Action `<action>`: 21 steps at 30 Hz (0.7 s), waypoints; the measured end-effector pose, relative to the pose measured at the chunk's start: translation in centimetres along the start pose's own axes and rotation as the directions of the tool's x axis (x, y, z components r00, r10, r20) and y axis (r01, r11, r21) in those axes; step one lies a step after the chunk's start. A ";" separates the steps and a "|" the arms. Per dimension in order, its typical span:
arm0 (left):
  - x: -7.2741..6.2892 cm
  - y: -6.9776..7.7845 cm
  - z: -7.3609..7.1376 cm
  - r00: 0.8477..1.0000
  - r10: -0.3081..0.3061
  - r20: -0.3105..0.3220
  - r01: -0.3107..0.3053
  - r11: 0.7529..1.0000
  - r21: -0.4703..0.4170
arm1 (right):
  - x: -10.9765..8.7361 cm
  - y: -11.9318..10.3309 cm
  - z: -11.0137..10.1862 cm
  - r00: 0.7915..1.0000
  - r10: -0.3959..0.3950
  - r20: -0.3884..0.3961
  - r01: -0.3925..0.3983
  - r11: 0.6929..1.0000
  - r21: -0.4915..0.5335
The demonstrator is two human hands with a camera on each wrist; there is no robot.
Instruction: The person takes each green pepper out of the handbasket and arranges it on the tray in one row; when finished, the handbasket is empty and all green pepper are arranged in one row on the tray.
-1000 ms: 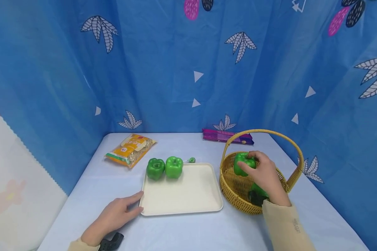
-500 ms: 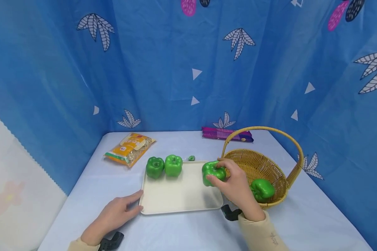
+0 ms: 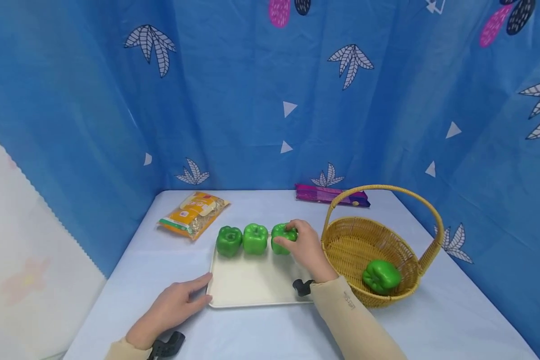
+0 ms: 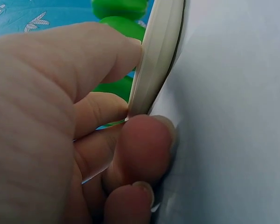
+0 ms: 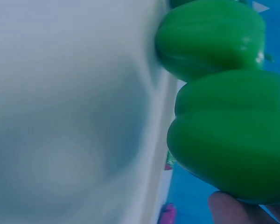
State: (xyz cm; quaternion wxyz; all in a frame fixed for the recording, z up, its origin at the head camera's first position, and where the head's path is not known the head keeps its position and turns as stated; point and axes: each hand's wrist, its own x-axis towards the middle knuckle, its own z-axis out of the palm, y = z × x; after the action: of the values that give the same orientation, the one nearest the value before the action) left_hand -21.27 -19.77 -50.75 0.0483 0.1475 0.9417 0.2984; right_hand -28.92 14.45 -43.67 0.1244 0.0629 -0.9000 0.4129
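My right hand grips a green bell pepper at the back right of the cream tray. In the right wrist view this bell pepper hangs close over the tray's rim, with fingertips at its lower side. To its left stand a lighter green bell pepper and a darker one along the back of the tray. My left hand rests at the tray's left edge. In the left wrist view, fingertips touch the tray's side, and the other fingers are bent below it.
A wicker basket with a tall handle stands right of the tray, one green bell pepper inside. An orange food bag lies at the back left, a purple packet at the back right. A blue curtain hangs behind the table.
My right hand has carried the bell pepper left out of the basket, over the tray, to the place beside the other two. My left hand has stayed at the tray's edge.
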 end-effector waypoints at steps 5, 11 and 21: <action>0.1 0.1 0.2 1.000 -0.001 -0.002 0.001 1.000 -0.002 | 0.6 0.7 0.9 0.999 0.043 0.032 -0.042 0.999 -0.019; 0.1 0.2 0.2 1.000 -0.001 0.006 0.001 1.000 0.002 | 0.8 1.2 1.6 0.996 0.079 0.038 -0.078 0.997 -0.022; 0.0 0.0 0.1 1.000 -0.010 0.002 0.010 1.000 0.003 | 1.0 1.6 2.1 0.997 0.059 0.044 -0.058 0.998 -0.020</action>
State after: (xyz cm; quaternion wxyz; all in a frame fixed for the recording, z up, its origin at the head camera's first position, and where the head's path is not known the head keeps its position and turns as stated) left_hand -21.23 -19.70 -50.80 0.0503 0.1432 0.9429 0.2965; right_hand -30.54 13.85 -45.88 0.0930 0.0447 -0.9079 0.4063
